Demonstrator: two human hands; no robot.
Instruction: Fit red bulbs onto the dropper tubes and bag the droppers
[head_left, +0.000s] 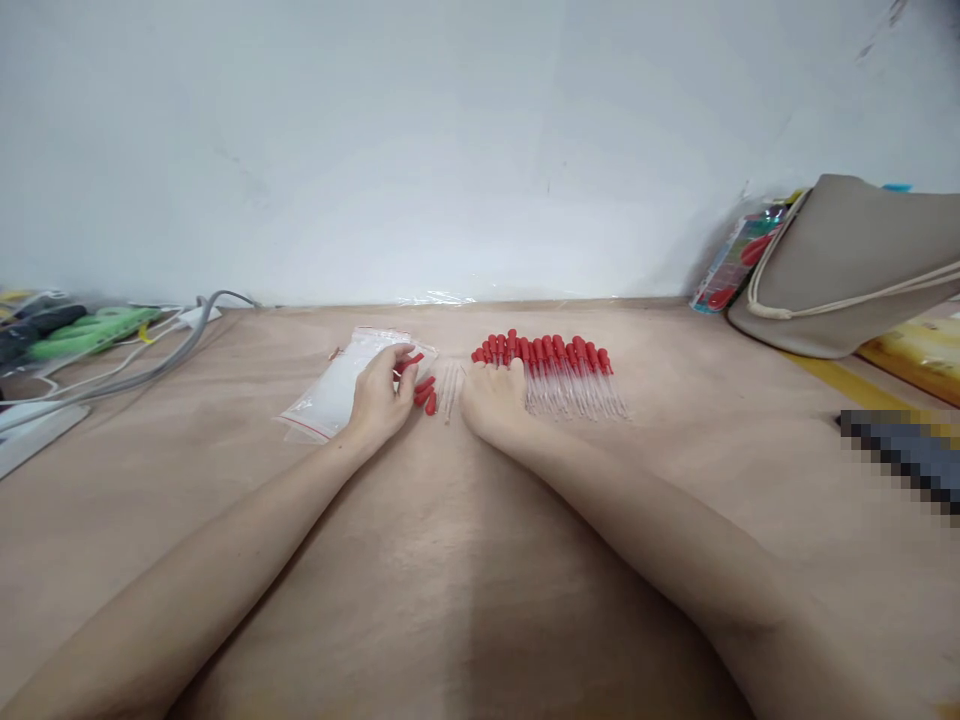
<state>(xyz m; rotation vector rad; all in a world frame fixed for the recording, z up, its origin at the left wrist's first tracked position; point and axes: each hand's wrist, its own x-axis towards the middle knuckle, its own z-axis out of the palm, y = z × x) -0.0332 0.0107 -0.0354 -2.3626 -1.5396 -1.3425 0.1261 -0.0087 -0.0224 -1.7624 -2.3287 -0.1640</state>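
Observation:
My left hand (381, 393) is at a clear zip bag, its thumb and fingers curled around a red rubber bulb (412, 362). A few more loose red bulbs (426, 390) lie just beside its thumb. Between my hands several thin clear dropper tubes (448, 388) without bulbs lie side by side. My right hand (495, 400) rests palm down with bent fingers at the left end of a row of droppers (570, 385). These have red bulbs at the far end and clear tips toward me. What the right fingertips hold, if anything, is hidden.
Under my left hand lies the zip bag (330, 385) with white contents. Grey and white cables (176, 345) and a green item (97, 330) are at far left. A grey drawstring bag (855, 260), a colourful package (739, 255) and a pixelated dark object (907, 460) are at right.

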